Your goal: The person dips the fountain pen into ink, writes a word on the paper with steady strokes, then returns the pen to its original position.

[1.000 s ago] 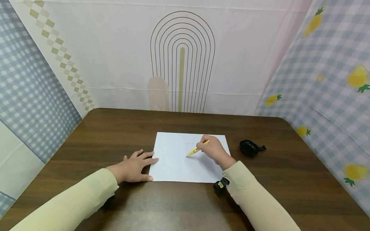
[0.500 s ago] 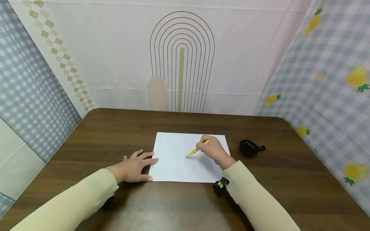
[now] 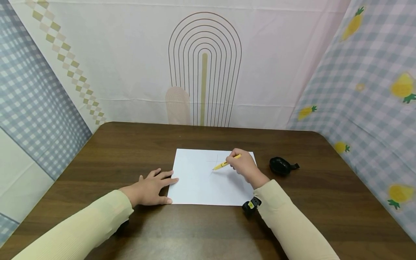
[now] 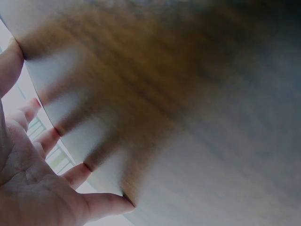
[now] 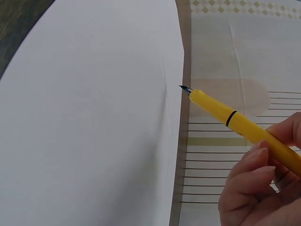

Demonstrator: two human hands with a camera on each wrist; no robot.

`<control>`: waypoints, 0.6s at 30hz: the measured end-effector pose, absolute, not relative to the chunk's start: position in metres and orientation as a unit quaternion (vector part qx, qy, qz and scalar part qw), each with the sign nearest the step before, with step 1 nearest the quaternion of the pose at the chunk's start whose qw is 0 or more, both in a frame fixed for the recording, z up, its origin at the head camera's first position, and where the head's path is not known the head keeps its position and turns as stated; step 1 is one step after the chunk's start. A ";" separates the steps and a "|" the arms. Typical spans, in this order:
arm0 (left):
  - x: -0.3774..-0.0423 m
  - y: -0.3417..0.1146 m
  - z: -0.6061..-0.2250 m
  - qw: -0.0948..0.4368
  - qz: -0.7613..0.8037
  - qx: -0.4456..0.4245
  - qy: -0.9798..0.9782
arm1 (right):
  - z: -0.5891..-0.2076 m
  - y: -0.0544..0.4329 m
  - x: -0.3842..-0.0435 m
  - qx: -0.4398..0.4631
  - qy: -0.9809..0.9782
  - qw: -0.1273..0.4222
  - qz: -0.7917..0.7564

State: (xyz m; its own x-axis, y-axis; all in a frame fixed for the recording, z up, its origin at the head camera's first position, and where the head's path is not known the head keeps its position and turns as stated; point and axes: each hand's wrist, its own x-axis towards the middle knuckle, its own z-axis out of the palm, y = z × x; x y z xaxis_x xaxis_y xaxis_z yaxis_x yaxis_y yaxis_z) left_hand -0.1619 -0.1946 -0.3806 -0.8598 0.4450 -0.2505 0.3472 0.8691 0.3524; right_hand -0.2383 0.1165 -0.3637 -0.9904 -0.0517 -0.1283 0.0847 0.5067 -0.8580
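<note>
A white sheet of paper [image 3: 191, 187] lies on the brown table, with a few thin strokes [image 3: 212, 161] near its upper right part. My right hand [image 3: 243, 165] pinches a yellow fountain pen [image 5: 221, 109] between thumb and fingers. In the right wrist view the pen's dark nib [image 5: 185, 88] shows apart from the paper; a faint line runs close by. My left hand [image 3: 149, 188] rests with spread fingers at the sheet's left edge, its fingertips on the paper and table. The left wrist view shows that palm [image 4: 28, 183] from beneath, fingertips pressed to the surface.
To the right of the sheet sits a black oval object with a short tab [image 3: 281, 166]. A white patterned cloth [image 3: 130, 65] hangs behind the table [image 3: 136, 144], and checked cloths hang on both sides. A black wrist device [image 3: 251, 206] hangs under the right cuff.
My right hand has shifted up and to the right with the fountain pen, its tip leaving the lower end of a slanting stroke. The left hand has stayed in place.
</note>
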 end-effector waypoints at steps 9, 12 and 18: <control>-0.163 -0.194 -0.381 0.163 0.147 0.210 0.953 | -0.366 0.122 -0.244 0.025 0.864 0.060 -0.499; -0.163 -0.194 -0.380 0.162 0.147 0.210 0.953 | -0.365 0.123 -0.246 0.030 0.862 0.058 -0.503; -0.163 -0.195 -0.381 0.162 0.145 0.210 0.953 | -0.365 0.124 -0.248 0.038 0.861 0.056 -0.504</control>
State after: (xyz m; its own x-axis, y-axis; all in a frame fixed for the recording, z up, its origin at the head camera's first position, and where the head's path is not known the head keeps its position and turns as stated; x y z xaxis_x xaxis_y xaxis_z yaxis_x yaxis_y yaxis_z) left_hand -0.1628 -0.1950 -0.3810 -0.8592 0.4477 -0.2477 0.3534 0.8694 0.3453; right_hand -0.2479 0.1244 -0.3648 -0.9908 0.0099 -0.1348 0.1223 0.4896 -0.8633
